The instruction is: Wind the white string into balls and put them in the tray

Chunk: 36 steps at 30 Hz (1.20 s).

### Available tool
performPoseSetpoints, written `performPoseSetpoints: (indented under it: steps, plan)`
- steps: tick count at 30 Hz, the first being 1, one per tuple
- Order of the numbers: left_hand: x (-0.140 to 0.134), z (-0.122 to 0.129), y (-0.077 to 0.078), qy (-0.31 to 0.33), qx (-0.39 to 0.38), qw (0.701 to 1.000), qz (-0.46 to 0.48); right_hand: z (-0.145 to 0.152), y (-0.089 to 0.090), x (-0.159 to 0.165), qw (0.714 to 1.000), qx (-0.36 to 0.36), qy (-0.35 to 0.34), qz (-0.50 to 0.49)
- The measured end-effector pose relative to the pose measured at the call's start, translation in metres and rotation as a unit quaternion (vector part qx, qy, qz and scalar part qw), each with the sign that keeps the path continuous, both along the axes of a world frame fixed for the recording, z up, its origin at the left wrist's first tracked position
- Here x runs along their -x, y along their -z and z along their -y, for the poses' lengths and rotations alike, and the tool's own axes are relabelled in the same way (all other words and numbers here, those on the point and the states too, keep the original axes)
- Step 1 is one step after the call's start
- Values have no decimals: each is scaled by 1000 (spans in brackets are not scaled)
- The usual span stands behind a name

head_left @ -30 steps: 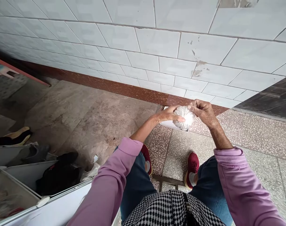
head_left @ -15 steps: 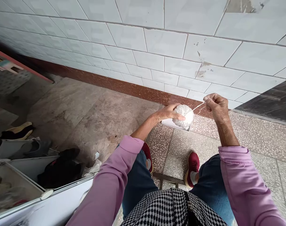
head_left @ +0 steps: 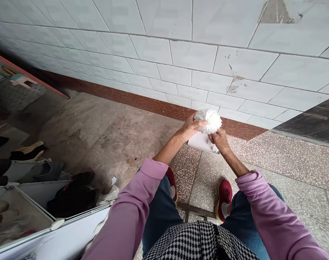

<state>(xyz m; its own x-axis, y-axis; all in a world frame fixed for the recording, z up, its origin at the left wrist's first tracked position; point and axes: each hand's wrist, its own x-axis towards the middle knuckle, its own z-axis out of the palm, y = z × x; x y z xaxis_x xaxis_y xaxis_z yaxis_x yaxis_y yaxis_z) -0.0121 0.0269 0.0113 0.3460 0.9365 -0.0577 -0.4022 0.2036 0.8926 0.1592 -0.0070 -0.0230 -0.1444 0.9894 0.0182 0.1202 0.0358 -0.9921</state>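
Observation:
My left hand [head_left: 190, 127] is wrapped round the left side of a ball of white yarn [head_left: 211, 121], its thumb lying across the front. The ball is held up off the floor, with a ruffled, shaggy surface. Just below its right side, my right hand [head_left: 220, 140] is closed close against the ball, fingers curled in; the strand it pinched a moment ago is hidden by the fingers now. Beneath both hands lies a flat white box or tray [head_left: 198, 142] on the floor. A bit of crumpled white stuff [head_left: 213, 147] shows at its right end, partly behind my right hand.
A tiled wall [head_left: 191, 57] with a reddish-brown skirting [head_left: 153, 106] runs ahead. To my left stands a white-framed shoe rack [head_left: 57, 224] holding dark shoes and bags. A dark door [head_left: 320, 117] is at far right. My feet in red shoes [head_left: 224, 195] flank a low bar.
My right hand has come down and left from the stretched strand to the underside of the ball. My left hand has lifted and turned the ball slightly.

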Motion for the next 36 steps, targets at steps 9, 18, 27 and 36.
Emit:
performPoseSetpoints:
  steps: [9, 18, 27, 36]
  plan:
    - [34, -27, 4, -97, -68, 966, -230, 7, -37, -31, 991, -82, -88, 65]
    - [13, -13, 4, 85, -90, 937, -328, -9, -49, -59, 991, -116, -30, 55]
    - [6, 2, -1, 194, -10, 971, -137, -8, -56, -56, 998, -65, -4, -19]
    - [-25, 13, 12, 47, 46, 997, -44, -18, -44, -55, 992, -60, 81, -76]
